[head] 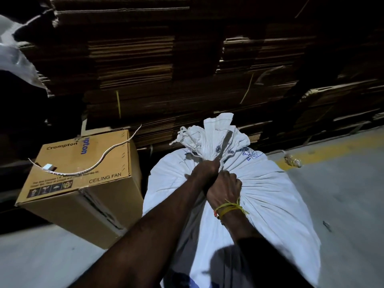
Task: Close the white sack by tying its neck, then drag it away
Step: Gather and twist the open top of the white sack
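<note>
A full white sack (270, 196) stands on the grey floor right in front of me. Its neck (214, 142) is bunched together, and the loose mouth fans out above with frayed cords and metal eyelets showing. My left hand (204, 170) is closed around the gathered neck from the left. Just below it, my right hand (225, 189) grips the same bunched cloth; a yellow thread is tied round that wrist. Both fists touch each other. Whether a knot holds the neck is hidden by my hands.
A brown ceiling-fan carton (83, 183) with a loose white strap stands close to the sack's left. Tall stacks of flattened cardboard (166, 69) wall off the back. A yellow floor line (322, 152) runs at the right over grey concrete floor (342, 204).
</note>
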A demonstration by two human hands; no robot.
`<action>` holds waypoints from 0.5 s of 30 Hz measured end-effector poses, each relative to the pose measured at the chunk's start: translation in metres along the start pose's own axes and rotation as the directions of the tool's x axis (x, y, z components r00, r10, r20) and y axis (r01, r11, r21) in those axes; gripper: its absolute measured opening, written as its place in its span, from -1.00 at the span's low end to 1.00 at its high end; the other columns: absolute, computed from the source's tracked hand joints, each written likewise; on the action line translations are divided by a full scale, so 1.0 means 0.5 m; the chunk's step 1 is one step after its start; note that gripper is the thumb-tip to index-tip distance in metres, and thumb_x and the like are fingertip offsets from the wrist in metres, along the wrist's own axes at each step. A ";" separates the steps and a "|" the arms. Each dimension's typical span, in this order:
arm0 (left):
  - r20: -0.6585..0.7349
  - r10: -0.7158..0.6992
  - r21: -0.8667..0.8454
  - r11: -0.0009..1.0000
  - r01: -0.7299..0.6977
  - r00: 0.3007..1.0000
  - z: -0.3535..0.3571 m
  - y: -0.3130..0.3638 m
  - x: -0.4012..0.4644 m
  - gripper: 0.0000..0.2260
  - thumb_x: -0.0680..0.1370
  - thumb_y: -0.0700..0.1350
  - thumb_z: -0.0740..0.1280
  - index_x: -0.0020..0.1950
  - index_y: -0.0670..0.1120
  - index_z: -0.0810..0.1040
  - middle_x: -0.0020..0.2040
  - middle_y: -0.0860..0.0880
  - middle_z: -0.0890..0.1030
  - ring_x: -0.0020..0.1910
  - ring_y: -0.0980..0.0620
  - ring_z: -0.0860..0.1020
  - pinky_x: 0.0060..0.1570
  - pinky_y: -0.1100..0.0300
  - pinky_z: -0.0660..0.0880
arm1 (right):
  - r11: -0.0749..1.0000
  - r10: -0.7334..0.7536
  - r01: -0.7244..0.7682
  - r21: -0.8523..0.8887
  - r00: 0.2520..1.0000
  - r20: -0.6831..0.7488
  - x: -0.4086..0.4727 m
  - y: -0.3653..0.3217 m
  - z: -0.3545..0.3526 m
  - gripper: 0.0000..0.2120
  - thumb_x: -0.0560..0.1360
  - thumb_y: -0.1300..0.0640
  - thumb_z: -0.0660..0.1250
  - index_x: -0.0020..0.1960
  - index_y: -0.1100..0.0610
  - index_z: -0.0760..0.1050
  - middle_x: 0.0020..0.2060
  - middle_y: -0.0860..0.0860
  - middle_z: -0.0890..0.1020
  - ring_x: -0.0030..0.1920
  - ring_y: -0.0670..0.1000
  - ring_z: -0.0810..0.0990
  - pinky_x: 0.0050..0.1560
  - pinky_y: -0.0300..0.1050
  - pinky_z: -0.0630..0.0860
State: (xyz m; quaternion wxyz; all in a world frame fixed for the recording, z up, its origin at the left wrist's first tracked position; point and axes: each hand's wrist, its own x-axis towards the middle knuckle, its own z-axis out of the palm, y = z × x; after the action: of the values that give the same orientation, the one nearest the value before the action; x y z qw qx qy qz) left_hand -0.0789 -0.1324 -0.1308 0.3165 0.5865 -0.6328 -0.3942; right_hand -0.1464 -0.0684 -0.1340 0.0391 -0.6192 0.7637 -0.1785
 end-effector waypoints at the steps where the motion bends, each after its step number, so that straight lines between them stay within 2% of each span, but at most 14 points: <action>1: 0.133 -0.007 -0.105 0.994 0.021 0.991 0.001 -0.018 0.013 -0.77 0.50 -0.13 0.18 -0.22 -0.17 0.58 -0.27 -0.35 0.62 -0.33 -0.27 0.64 -0.32 0.01 0.60 | 1.000 -0.020 0.020 -0.004 0.995 -0.095 0.003 0.005 0.013 -0.72 0.20 0.07 0.17 -0.22 0.20 0.51 -0.27 0.14 0.60 -0.18 0.24 0.55 -0.10 0.07 0.45; 2: 0.189 0.103 -0.067 0.993 -0.092 0.977 -0.004 -0.033 0.014 -0.79 0.44 -0.23 0.19 -0.25 -0.30 0.57 -0.44 -0.31 0.55 -0.53 -0.20 0.57 -0.56 0.17 0.49 | 1.000 -0.030 0.030 -0.007 0.992 -0.123 0.001 0.006 0.016 -0.68 0.21 0.03 0.09 -0.24 0.21 0.51 -0.29 0.15 0.59 -0.19 0.23 0.55 -0.11 0.07 0.45; 3: 0.148 0.211 -0.031 0.978 -0.208 0.966 -0.015 -0.038 0.014 -0.83 0.40 -0.28 0.21 -0.25 -0.35 0.55 -0.50 -0.27 0.51 -0.61 -0.15 0.52 -0.66 0.24 0.39 | 0.998 -0.052 0.048 -0.030 0.987 -0.149 0.001 0.004 0.020 -0.65 0.21 0.02 0.04 -0.25 0.20 0.50 -0.31 0.14 0.58 -0.20 0.23 0.55 -0.13 0.06 0.45; 4: 0.174 0.182 -0.038 0.983 -0.178 0.968 -0.029 -0.028 0.011 -0.85 0.39 -0.30 0.25 -0.22 -0.36 0.57 -0.47 -0.25 0.53 -0.58 -0.13 0.54 -0.65 0.24 0.39 | 0.997 -0.062 0.055 -0.055 0.988 -0.138 0.000 -0.001 0.017 -0.66 0.21 0.03 0.04 -0.26 0.20 0.50 -0.32 0.14 0.58 -0.22 0.22 0.54 -0.15 0.05 0.44; 6: 0.194 0.039 -0.090 0.996 -0.022 0.980 -0.041 -0.013 0.009 -0.82 0.53 -0.26 0.23 -0.04 -0.30 0.59 -0.31 -0.23 0.59 -0.42 -0.07 0.63 -0.46 0.23 0.50 | 0.994 -0.081 0.068 -0.086 0.984 -0.161 0.005 -0.005 0.027 -0.76 0.19 0.10 0.13 -0.27 0.19 0.49 -0.34 0.13 0.57 -0.23 0.21 0.53 -0.17 0.03 0.44; 7: 0.193 0.015 -0.192 0.981 0.023 0.981 -0.044 -0.020 0.008 -0.80 0.55 -0.22 0.21 -0.01 -0.28 0.60 -0.31 -0.20 0.59 -0.44 -0.04 0.62 -0.48 0.25 0.49 | 0.991 -0.095 0.078 -0.106 0.981 -0.167 0.007 -0.010 0.028 -0.80 0.18 0.13 0.18 -0.27 0.20 0.49 -0.34 0.13 0.57 -0.24 0.21 0.53 -0.18 0.02 0.45; 8: 0.270 0.018 -0.210 0.977 0.040 0.963 -0.054 -0.027 0.009 -0.81 0.51 -0.23 0.26 -0.03 -0.32 0.59 -0.37 -0.21 0.57 -0.50 -0.09 0.59 -0.56 0.24 0.45 | 0.990 -0.096 0.077 -0.117 0.982 -0.162 0.009 -0.015 0.027 -0.81 0.18 0.15 0.20 -0.28 0.20 0.50 -0.35 0.14 0.57 -0.25 0.21 0.53 -0.19 0.01 0.46; 9: 0.215 0.090 -0.206 0.977 -0.045 0.972 -0.060 -0.049 0.013 -0.80 0.42 -0.27 0.35 -0.04 -0.39 0.58 -0.41 -0.26 0.56 -0.53 -0.14 0.57 -0.59 0.21 0.44 | 0.988 -0.108 0.087 -0.129 0.980 -0.168 0.011 -0.020 0.029 -0.81 0.20 0.16 0.17 -0.29 0.21 0.50 -0.36 0.15 0.56 -0.27 0.20 0.53 -0.21 0.00 0.46; 10: 0.183 0.122 -0.209 0.974 -0.083 0.975 -0.058 -0.063 0.010 -0.73 0.36 -0.30 0.42 -0.02 -0.45 0.55 -0.39 -0.32 0.55 -0.51 -0.20 0.58 -0.55 0.15 0.47 | 0.986 -0.119 0.096 -0.135 0.979 -0.167 0.012 -0.024 0.030 -0.79 0.23 0.17 0.12 -0.29 0.22 0.50 -0.38 0.15 0.56 -0.29 0.20 0.53 -0.22 0.00 0.47; 11: 0.158 0.073 -0.237 0.971 -0.034 0.985 -0.060 -0.073 0.014 -0.69 0.38 -0.28 0.43 0.02 -0.46 0.53 -0.33 -0.36 0.57 -0.42 -0.25 0.60 -0.46 0.08 0.51 | 0.983 -0.127 0.102 -0.150 0.977 -0.169 0.012 -0.031 0.028 -0.75 0.25 0.18 0.08 -0.29 0.23 0.51 -0.38 0.16 0.55 -0.29 0.19 0.52 -0.23 -0.01 0.46; 12: 0.146 -0.018 -0.331 0.941 0.066 0.989 -0.063 -0.067 0.014 -0.67 0.46 -0.20 0.39 0.09 -0.42 0.51 -0.21 -0.39 0.59 -0.28 -0.29 0.63 -0.33 0.04 0.53 | 0.981 -0.133 0.107 -0.160 0.978 -0.158 0.013 -0.039 0.026 -0.72 0.27 0.18 0.05 -0.29 0.24 0.52 -0.39 0.16 0.55 -0.29 0.19 0.52 -0.24 0.00 0.46; 13: 0.102 -0.055 -0.377 0.922 0.089 0.993 -0.057 -0.052 0.005 -0.63 0.54 -0.07 0.31 0.17 -0.36 0.51 -0.07 -0.37 0.62 -0.11 -0.28 0.64 -0.19 0.05 0.53 | 0.978 -0.140 0.114 -0.173 0.979 -0.145 0.015 -0.045 0.024 -0.71 0.28 0.19 0.04 -0.29 0.23 0.53 -0.39 0.16 0.55 -0.29 0.19 0.52 -0.23 0.00 0.45; 14: 0.069 -0.091 -0.265 0.958 0.106 0.993 -0.057 -0.045 -0.012 -0.55 0.57 0.07 0.23 0.21 -0.29 0.51 0.05 -0.33 0.62 0.03 -0.23 0.63 -0.07 0.09 0.52 | 0.977 -0.142 0.118 -0.175 0.982 -0.127 0.018 -0.050 0.023 -0.71 0.28 0.19 0.05 -0.29 0.23 0.53 -0.39 0.16 0.55 -0.28 0.19 0.52 -0.23 0.01 0.44; 15: 0.122 -0.156 -0.213 0.961 0.179 0.980 -0.060 -0.037 -0.022 -0.47 0.54 0.19 0.20 0.21 -0.24 0.54 0.11 -0.27 0.63 0.09 -0.18 0.62 0.01 0.09 0.52 | 0.975 -0.141 0.119 -0.186 0.984 -0.105 0.021 -0.057 0.020 -0.74 0.28 0.20 0.07 -0.29 0.22 0.54 -0.39 0.16 0.56 -0.29 0.18 0.52 -0.22 0.01 0.44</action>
State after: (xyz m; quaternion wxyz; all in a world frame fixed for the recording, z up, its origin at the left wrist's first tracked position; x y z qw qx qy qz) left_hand -0.0428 -0.1255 -0.1315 0.3123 0.5774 -0.5485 -0.5179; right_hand -0.1196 -0.0853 -0.1325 -0.0735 -0.6574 0.7353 -0.1476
